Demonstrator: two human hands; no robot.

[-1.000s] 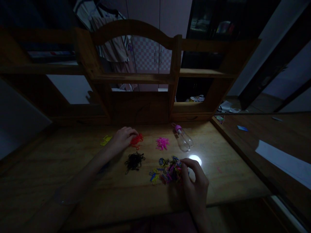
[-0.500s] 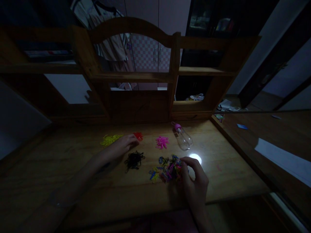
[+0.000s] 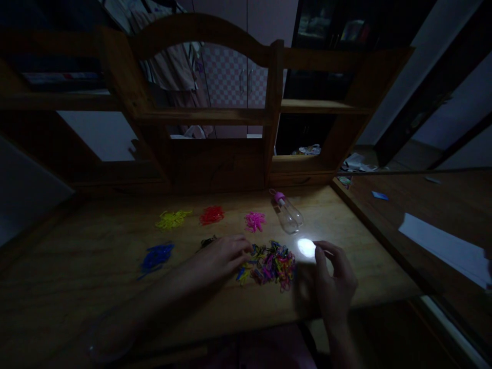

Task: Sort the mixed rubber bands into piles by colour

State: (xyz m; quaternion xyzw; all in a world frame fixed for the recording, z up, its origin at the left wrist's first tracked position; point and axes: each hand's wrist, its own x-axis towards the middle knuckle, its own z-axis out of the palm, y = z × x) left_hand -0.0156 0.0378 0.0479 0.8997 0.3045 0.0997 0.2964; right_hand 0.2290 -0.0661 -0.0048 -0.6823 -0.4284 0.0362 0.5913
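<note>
A mixed heap of small coloured loops [image 3: 274, 266], which look like rubber bands, lies on the wooden desk. My left hand [image 3: 228, 251] reaches to the heap's left edge, its fingers curled together; whatever is between them is hidden. Beneath that hand, a black pile [image 3: 207, 241] is mostly covered. To the right of the heap my right hand [image 3: 334, 271] is raised, thumb and forefinger pinched, with nothing I can make out between them. Sorted by colour are a yellow pile [image 3: 172, 219], a red pile [image 3: 212, 215], a pink pile [image 3: 254, 221] and a blue pile [image 3: 157, 257].
Behind the heap, a clear bulb-shaped bottle [image 3: 290, 215] with a pink cap lies on its side. A bright light spot [image 3: 306, 248] shines on the desk. A wooden shelf unit [image 3: 203, 117] borders the back. White paper [image 3: 442, 248] lies on a surface at right.
My left hand has moved from the red pile rightward and nearer to the mixed heap, uncovering the blue pile. My right hand has drawn off the heap to the right.
</note>
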